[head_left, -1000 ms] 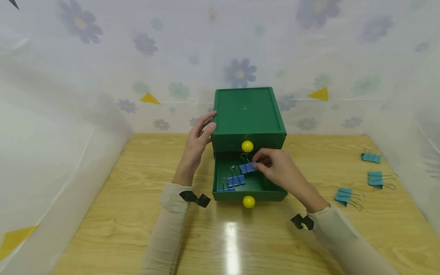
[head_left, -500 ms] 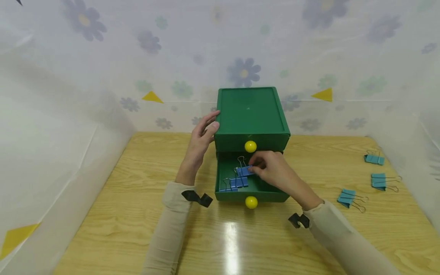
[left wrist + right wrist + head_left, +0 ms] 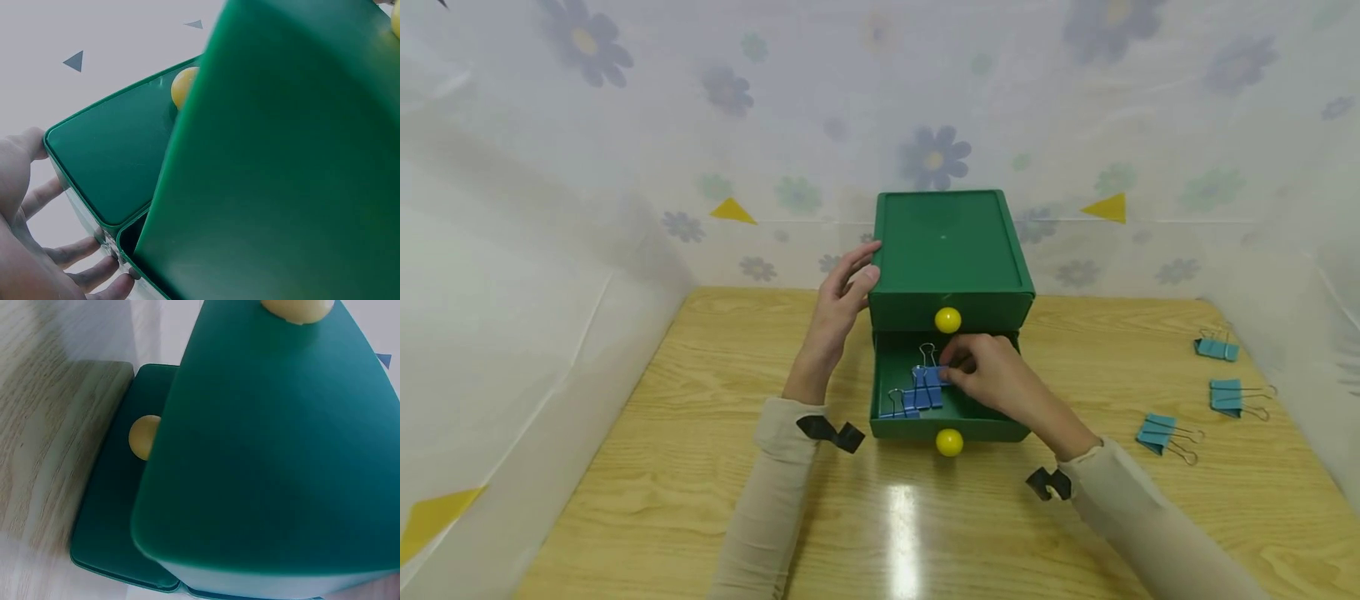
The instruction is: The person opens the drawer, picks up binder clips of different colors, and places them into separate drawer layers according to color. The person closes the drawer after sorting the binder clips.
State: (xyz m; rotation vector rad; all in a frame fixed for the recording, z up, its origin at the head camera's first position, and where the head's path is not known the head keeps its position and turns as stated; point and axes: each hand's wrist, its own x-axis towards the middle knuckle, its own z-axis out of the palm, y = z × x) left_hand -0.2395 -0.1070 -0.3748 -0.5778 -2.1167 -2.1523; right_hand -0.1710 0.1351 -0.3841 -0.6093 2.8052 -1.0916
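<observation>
A green two-drawer box stands on the table, its lower drawer pulled out. My left hand lies along the box's left side with fingers extended; in the left wrist view, its fingertips touch that side. Inside the lower drawer, my right hand pinches the right end of a blue binder clip. Two more blue binder clips lie in front of it, toward the drawer's left front corner. The drawer's front panel fills the right wrist view and hides nearly all of my right hand.
Three teal binder clips lie spread on the table's right side. Each drawer has a round knob, the upper yellow knob above the lower yellow knob. Flower-patterned white sheeting encloses the table's back and sides.
My right hand has moved the blue binder clip left and toward the drawer's front, close beside the other blue clips. The left hand stays against the box. The head view has shifted slightly.
</observation>
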